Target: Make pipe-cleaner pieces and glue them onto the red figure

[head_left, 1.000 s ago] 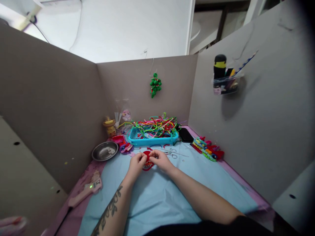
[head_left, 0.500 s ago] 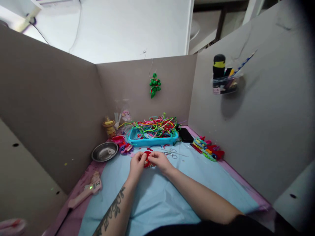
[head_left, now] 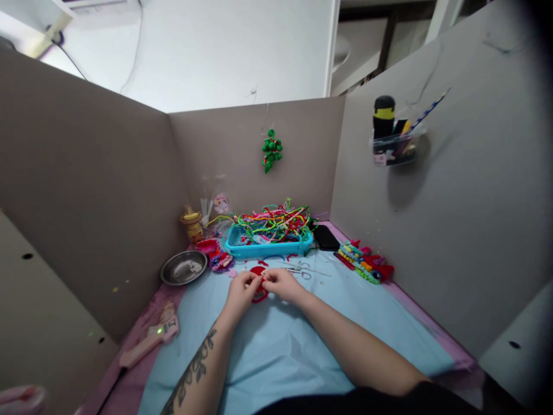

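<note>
A red pipe-cleaner piece (head_left: pixel 260 296) with pale marks near its lower edge hangs between my two hands, above the blue cloth. My left hand (head_left: pixel 242 289) pinches its left side between thumb and fingers. From the other side my right hand (head_left: pixel 283 285) pinches it too, the fingertips of both hands almost touching. The fingers cover the middle of the piece, so its full shape is hidden. Just beyond my right hand lie scissors (head_left: pixel 305 274) on the cloth, with small red scraps nearby.
Behind the hands stands a blue tray (head_left: pixel 268 251) heaped with coloured pipe cleaners. A metal bowl (head_left: pixel 177 272) with white bits and a pink glue gun (head_left: pixel 151 344) are at left. A black phone (head_left: pixel 325 237) and colourful pipe-cleaner pieces (head_left: pixel 365 264) lie right. Grey panels enclose the table.
The red piece has been turned and now shows above and below my fingertips. Both hands have shifted slightly and their fingertips have come closer together.
</note>
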`<state>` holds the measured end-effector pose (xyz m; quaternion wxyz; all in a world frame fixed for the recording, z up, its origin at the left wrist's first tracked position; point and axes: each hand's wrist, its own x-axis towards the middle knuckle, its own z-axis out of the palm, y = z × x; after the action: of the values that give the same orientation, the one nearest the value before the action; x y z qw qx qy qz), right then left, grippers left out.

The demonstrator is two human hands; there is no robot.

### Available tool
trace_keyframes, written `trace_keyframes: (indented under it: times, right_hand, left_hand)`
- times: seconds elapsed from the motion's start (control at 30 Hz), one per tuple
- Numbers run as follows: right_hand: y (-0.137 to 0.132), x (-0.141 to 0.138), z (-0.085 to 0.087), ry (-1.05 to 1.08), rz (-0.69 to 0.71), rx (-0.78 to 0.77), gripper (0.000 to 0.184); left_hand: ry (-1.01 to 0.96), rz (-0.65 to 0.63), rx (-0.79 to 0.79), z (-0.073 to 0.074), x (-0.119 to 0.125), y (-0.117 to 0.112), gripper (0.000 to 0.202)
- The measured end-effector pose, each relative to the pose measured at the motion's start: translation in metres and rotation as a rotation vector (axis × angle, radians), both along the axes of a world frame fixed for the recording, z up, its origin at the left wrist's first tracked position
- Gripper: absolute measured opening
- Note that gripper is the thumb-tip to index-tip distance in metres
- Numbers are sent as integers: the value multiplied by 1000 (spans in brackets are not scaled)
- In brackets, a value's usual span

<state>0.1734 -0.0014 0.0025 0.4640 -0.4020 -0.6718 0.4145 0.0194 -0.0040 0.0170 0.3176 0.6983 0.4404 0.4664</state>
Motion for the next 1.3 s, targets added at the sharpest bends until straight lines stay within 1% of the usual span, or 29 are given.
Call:
trace_keyframes:
  times: [0.07,0.13,0.23,0.33,0.43,0.57,0.67,0.7,0.8,0.93,1.0,1.17,1.3]
  right_hand:
    - [0,-3,-1,22,-24,-23,10]
    - [-1,-9,-2,82,-45,-62,7]
    - [-2,-15,-4,185,-39,-97,9]
    - [-3,-16,-5,244,-40,-116,13]
    - [-4,-15,-5,254,-52,-113,16]
    - [-5,-15,-4,309,-27,-159,17]
    - [-8,-17,-2,372,-37,-198,29]
    - [-9,-18,-1,379,-57,-201,29]
    - [-10,-19,1,363,-108,-187,23]
    - [-10,-18,1,295,-144,-108,18]
    - [-9,-18,0,289,-150,-96,18]
    - [-8,-20,-2,320,-123,-121,17]
    - [-6,-19,-3,292,-174,-91,15]
  left_hand:
    - [9,33,47,-1,1,0,21]
    - [-73,72,29,-3,5,0,22]
    - [-274,97,-80,-9,10,3,25]
    - [-398,68,-176,-12,13,4,29]
    - [-436,41,-217,-11,14,3,30]
    - [-461,63,-215,-9,15,1,30]
    - [-462,79,-213,-10,14,2,30]
    - [-462,78,-214,-10,14,2,29]
    - [-456,60,-204,-12,13,4,30]
    - [-496,70,-196,-14,13,6,32]
    - [-541,51,-230,-14,14,5,34]
    - [-672,2,-314,-12,19,3,38]
    - [-672,-21,-366,-9,16,1,38]
